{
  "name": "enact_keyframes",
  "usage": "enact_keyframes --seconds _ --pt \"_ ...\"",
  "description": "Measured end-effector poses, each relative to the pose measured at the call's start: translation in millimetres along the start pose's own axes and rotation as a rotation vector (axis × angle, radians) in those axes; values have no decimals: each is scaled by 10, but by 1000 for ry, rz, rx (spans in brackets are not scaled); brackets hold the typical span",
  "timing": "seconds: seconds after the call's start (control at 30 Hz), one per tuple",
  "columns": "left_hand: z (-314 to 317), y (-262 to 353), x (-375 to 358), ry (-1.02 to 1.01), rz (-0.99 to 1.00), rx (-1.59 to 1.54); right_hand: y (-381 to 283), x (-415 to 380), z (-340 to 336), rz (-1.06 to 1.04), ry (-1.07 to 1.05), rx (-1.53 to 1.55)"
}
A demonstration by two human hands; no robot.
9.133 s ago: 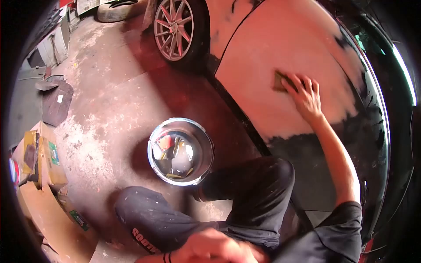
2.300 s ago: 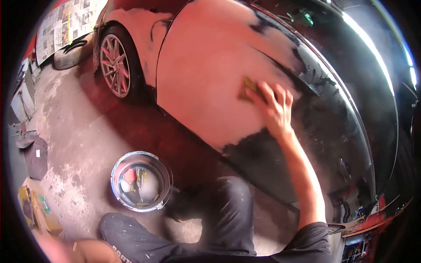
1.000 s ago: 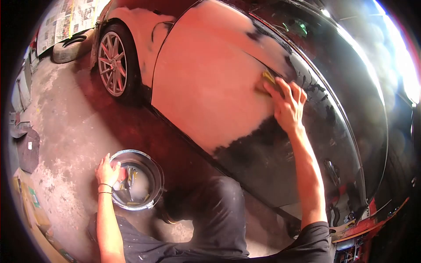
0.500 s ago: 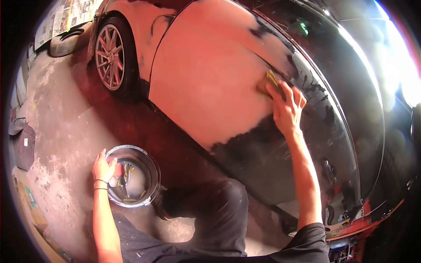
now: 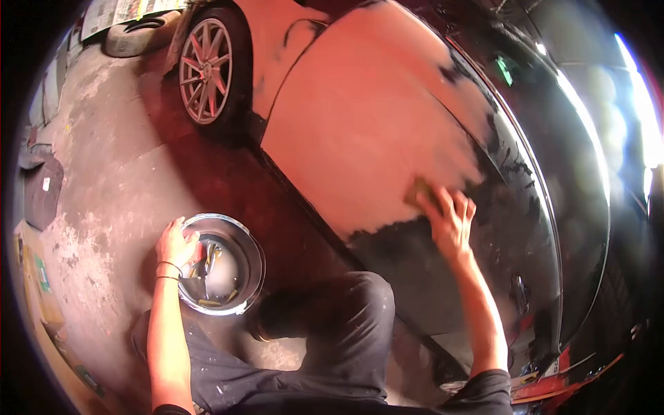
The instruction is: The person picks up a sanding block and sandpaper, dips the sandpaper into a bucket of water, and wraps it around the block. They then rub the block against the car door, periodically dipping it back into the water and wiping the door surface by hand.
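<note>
Pressed flat to the car door [image 5: 346, 124] is a yellowish-brown sanding pad [image 5: 420, 194], with my right hand [image 5: 449, 221] closed over it. It rests near the lower edge of the pale, dull patch, where the surface turns black. My left hand [image 5: 178, 247] grips the left rim of a round bucket [image 5: 257, 259] on the floor. Cloudy water [image 5: 223, 277] fills the bucket's bottom, with several dark and yellowish strips [image 5: 213, 257] in it. A reddish piece [image 5: 197, 253] shows just under my left fingers.
A spoked wheel [image 5: 205, 72] stands beyond the door's left edge. Behind it on the floor lies a loose tire [image 5: 142, 34]. Boxes [image 5: 41, 283] line the far left, near a dark object [image 5: 45, 187]. My bent knee [image 5: 360, 297] is between bucket and car.
My right hand has moved down the door with the sanding pad, toward the black area. My left hand stays at the bucket. The whole view has shifted slightly.
</note>
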State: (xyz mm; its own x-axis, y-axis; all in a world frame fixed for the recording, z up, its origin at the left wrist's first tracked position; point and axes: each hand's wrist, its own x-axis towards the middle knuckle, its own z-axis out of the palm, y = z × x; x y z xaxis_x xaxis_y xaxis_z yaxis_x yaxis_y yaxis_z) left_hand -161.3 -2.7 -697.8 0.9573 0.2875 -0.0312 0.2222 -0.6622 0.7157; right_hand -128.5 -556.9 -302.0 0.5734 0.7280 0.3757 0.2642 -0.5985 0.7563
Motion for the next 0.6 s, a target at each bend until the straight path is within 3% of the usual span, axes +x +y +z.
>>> enact_keyframes --seconds 0.03,0.1,0.23,0.3,0.37,0.43,0.5,0.6 --pt "-20 27 -17 -10 -16 -5 -47 -222 13 -25 -72 -50" --pt "-66 123 -60 -12 -45 -3 -54 77 2 -75 -31 -21" --pt "-67 80 -77 12 -52 7 -82 1898 284 -110 87 4" --pt "-39 52 -76 35 -38 -26 -172 2363 385 -87 105 -14" --pt "-5 42 -107 40 -52 -53 -330 2253 418 -69 104 -1" --pt "-155 177 -98 2 -77 -67 -429 1604 481 -134 158 3" --pt "-83 118 -89 35 -66 -82 -534 851 561 -177 19 5" --pt "-117 187 -90 33 -76 -19 -536 1176 588 -214 30 27"
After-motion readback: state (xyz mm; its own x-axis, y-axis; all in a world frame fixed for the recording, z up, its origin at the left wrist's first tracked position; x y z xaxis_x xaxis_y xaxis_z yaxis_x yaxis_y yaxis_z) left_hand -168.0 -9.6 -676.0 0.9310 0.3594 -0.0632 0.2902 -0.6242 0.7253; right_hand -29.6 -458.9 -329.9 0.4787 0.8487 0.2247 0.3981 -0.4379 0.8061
